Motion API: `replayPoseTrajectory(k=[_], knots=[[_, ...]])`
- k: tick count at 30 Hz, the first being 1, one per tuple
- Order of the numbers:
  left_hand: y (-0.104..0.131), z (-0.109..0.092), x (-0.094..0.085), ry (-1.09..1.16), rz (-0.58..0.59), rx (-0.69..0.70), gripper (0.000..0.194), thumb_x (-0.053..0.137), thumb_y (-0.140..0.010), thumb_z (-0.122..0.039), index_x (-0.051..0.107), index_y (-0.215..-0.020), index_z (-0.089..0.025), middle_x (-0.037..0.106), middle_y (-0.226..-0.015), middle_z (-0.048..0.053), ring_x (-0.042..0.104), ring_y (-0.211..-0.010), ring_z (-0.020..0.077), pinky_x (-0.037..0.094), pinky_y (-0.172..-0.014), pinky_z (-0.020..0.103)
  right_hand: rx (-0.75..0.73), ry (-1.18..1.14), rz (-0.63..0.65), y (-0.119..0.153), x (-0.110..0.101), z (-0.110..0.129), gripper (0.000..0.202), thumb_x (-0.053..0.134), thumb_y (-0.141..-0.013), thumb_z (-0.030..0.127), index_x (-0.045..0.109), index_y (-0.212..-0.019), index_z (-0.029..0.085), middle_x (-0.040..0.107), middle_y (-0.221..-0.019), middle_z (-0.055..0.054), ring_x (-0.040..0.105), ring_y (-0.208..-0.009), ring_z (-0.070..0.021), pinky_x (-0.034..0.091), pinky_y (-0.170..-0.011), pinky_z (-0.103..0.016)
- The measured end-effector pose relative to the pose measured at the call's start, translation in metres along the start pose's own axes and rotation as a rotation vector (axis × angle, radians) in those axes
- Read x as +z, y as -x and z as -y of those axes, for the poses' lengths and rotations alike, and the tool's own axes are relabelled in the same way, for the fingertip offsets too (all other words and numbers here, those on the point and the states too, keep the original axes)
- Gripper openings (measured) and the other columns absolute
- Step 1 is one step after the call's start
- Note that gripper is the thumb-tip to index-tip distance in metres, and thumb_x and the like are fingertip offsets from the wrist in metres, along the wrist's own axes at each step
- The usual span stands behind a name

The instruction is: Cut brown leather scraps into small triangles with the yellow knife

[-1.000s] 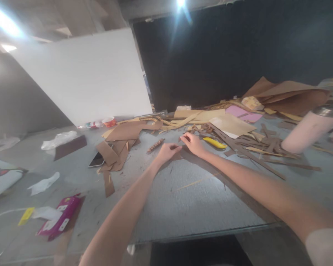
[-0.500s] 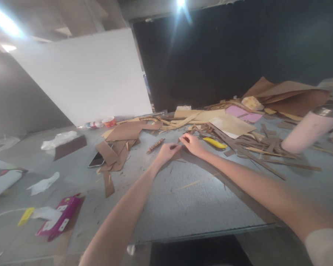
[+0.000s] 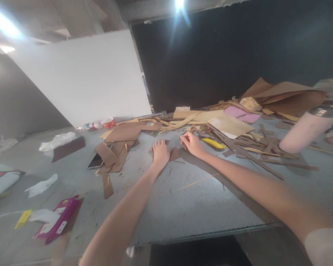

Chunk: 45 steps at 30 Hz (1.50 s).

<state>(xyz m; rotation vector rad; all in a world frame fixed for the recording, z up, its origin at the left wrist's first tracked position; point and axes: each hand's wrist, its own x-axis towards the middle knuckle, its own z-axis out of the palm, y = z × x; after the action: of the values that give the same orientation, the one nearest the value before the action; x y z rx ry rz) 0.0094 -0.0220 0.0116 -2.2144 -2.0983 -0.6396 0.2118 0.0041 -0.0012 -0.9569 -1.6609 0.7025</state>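
My left hand (image 3: 161,152) lies palm down over the spot of a small brown wrapped piece. Its fingers point away from me, a little apart, and nearly hide that piece. Just right of it, a flat brown scrap (image 3: 174,154) rests on the table. My right hand (image 3: 192,143) is closed in a pinch above the tabletop, thumb against fingertips. Whatever may be between those fingertips is too small to make out. Close by on its right is a yellow cutter (image 3: 214,143), lying on the table apart from the hand.
Brown strips (image 3: 255,157) are heaped on the right near a pink tumbler (image 3: 308,129). Brown sheets (image 3: 122,133) partly cover a phone (image 3: 96,162) on the left. A purple tissue pack (image 3: 59,220) lies front left. The table's front edge (image 3: 199,236) runs below my arms.
My left hand has moved left from beside my right hand onto the small wrapped piece, its fingers unfolding from a pinch. My right hand stays pinched in nearly the same place.
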Motion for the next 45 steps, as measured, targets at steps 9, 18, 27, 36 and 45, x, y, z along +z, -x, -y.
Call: replayPoseTrajectory(k=[9,18,27,36,45], knots=[[-0.002,0.002,0.002,0.106,-0.018,0.142,0.036,0.049,-0.104,-0.009,0.066,-0.134,-0.018,0.073,-0.132,0.015,0.061,-0.128,0.0321,0.048,-0.109,0.045,-0.107,0.111,-0.058,-0.005,0.001,-0.004,0.026,0.064,-0.101,0.05,0.068,-0.098,0.024,0.076,-0.095,-0.007,0.07,-0.087,-0.0248,0.056,-0.08,-0.038],[-0.004,-0.002,0.002,0.166,-0.064,0.258,0.036,0.043,-0.109,-0.01,0.065,-0.137,-0.015,0.075,-0.124,0.016,0.067,-0.119,0.0301,0.052,-0.102,0.042,-0.074,0.051,-0.002,-0.005,-0.002,-0.001,0.029,0.06,-0.103,0.053,0.065,-0.099,0.025,0.074,-0.088,-0.004,0.07,-0.078,-0.0234,0.056,-0.076,-0.037],[-0.004,-0.003,0.005,0.164,-0.043,0.334,0.036,0.044,-0.107,-0.01,0.064,-0.135,-0.017,0.075,-0.12,0.014,0.068,-0.116,0.0297,0.053,-0.098,0.04,-0.046,-0.004,-0.012,-0.002,-0.003,0.008,0.03,0.062,-0.101,0.055,0.065,-0.099,0.026,0.074,-0.086,-0.003,0.071,-0.076,-0.0237,0.056,-0.075,-0.037],[-0.002,-0.004,0.004,0.181,-0.037,0.333,0.035,0.044,-0.108,-0.012,0.065,-0.135,-0.018,0.075,-0.12,0.014,0.067,-0.116,0.0289,0.053,-0.099,0.04,-0.074,0.052,-0.061,-0.002,-0.003,0.007,0.028,0.062,-0.101,0.053,0.066,-0.1,0.025,0.075,-0.091,-0.005,0.07,-0.082,-0.0243,0.055,-0.076,-0.037],[-0.001,-0.007,0.0,0.206,-0.01,0.331,0.037,0.045,-0.107,-0.011,0.064,-0.138,-0.018,0.074,-0.127,0.014,0.067,-0.123,0.0291,0.054,-0.105,0.042,-0.053,-0.013,-0.021,-0.001,-0.003,0.008,0.033,0.06,-0.102,0.058,0.065,-0.102,0.026,0.073,-0.086,-0.004,0.068,-0.073,-0.0226,0.056,-0.073,-0.037]])
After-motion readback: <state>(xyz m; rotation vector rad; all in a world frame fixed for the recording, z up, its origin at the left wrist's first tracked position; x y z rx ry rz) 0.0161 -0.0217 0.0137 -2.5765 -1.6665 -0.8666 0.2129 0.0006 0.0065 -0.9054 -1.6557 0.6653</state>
